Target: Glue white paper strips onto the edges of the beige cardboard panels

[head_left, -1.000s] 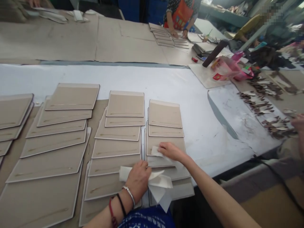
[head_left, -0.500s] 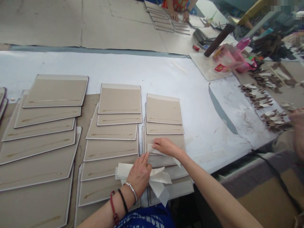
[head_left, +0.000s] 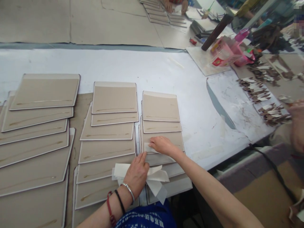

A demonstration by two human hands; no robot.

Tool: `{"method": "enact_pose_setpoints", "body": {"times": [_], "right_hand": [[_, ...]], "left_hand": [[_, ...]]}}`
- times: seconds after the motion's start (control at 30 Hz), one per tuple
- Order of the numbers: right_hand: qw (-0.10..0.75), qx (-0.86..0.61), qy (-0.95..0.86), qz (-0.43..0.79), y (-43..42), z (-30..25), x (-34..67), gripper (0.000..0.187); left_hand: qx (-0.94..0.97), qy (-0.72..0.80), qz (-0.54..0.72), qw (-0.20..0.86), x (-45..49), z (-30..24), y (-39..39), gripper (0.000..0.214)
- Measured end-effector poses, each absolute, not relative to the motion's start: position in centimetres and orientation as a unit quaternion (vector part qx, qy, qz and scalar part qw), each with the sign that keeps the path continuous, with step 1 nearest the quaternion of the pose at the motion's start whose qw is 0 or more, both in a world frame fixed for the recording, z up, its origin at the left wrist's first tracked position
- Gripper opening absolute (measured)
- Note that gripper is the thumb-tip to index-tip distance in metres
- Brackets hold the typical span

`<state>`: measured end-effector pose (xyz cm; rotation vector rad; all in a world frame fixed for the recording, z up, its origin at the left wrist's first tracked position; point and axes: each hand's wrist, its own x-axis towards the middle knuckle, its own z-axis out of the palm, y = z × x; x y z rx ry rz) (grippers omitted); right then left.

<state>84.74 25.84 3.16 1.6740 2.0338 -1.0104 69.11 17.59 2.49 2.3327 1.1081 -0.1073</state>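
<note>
My left hand (head_left: 136, 171) is closed over a fanned bunch of white paper strips (head_left: 156, 186), which stick out on both sides of it. Its fingertips reach the left edge of a beige panel (head_left: 174, 138) in the right-hand column. On that same panel lies one white strip (head_left: 146, 147), with the fingers of my right hand (head_left: 162, 145) curled together on it. Most of that strip is hidden under the hand. A thin brownish glue-like line runs near the lower edge of the neighbouring panel (head_left: 163, 126).
More overlapping beige panels lie in a middle column (head_left: 106, 131) and a left column (head_left: 35, 122). A pink basket (head_left: 225, 57) with a dark bar beside it stands at the back right. Small scraps (head_left: 273, 114) lie at the right. Another person's hands (head_left: 175, 6) work at the far table.
The strip in my right hand now lies flatter on the panel, and its loose right end no longer shows. My left hand keeps the bunch. The whole view has shifted slightly.
</note>
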Motion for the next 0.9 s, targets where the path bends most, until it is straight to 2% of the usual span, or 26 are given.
{"method": "enact_pose_setpoints", "body": {"times": [0.7,0.9], "right_hand": [[0.192,0.577,0.725,-0.324,25.6,3.0,84.6,0.03],[0.189,0.58,0.725,-0.319,25.5,3.0,84.1,0.028]], "left_hand": [[0.881,0.412,-0.026,0.23,69.3,2.8,17.6,0.02],[0.88,0.411,-0.072,0.227,69.9,3.0,18.6,0.024]]}}
